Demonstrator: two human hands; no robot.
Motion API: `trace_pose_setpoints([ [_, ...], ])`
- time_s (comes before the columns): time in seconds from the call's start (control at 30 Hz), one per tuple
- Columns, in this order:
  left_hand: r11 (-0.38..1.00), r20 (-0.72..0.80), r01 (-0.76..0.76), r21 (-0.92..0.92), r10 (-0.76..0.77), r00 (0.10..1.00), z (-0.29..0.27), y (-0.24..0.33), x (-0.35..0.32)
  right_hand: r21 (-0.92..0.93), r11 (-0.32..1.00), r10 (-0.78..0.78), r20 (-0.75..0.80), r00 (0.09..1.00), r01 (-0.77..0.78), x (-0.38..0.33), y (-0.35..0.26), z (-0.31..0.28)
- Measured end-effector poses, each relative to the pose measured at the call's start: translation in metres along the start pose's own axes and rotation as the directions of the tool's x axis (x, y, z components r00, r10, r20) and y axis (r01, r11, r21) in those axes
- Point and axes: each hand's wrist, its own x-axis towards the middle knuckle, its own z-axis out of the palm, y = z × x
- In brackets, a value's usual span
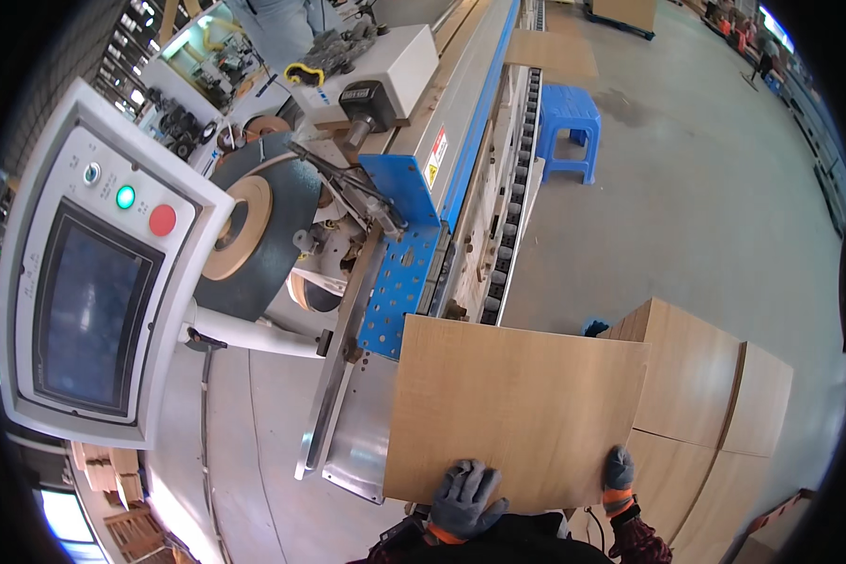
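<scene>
A light wood-grain panel (pixel 517 404) lies in front of me, its far left part resting on the metal infeed plate of an edge-banding machine (pixel 484 179). My left hand (pixel 467 498), in a grey glove with an orange cuff, is spread over the panel's near edge, fingers apart and palm down. At the panel's near right corner, my right hand (pixel 618 470) wears a matching glove. Its fingers are close together around the side edge, with the fingertips partly hidden. Just beyond the panel's far edge is the blue perforated plate (pixel 399 291) of the machine.
A control console (pixel 99 273) with a dark screen and buttons stands at left. Behind it sits a reel of edge-banding tape (pixel 244 226). Stacked wood boards (pixel 691 376) rise close on the right. A blue plastic stool (pixel 570 127) stands beside the roller track (pixel 517 207).
</scene>
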Motion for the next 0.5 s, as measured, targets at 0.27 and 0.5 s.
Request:
trace_pose_setpoints([
  [0.27, 0.961, 0.139, -0.238, -0.142, 0.258, 0.956, 0.029, 0.006, -0.007, -0.194, 0.976, -0.097, 0.022, 0.995, 0.099, 0.059, 0.036, -0.044],
  [0.5, 0.999, 0.02, 0.045, 0.005, -0.045, 0.999, 0.003, -0.001, 0.023, 0.787, 0.456, 0.478, 0.178, 0.86, -0.416, 0.06, 0.111, -0.023],
])
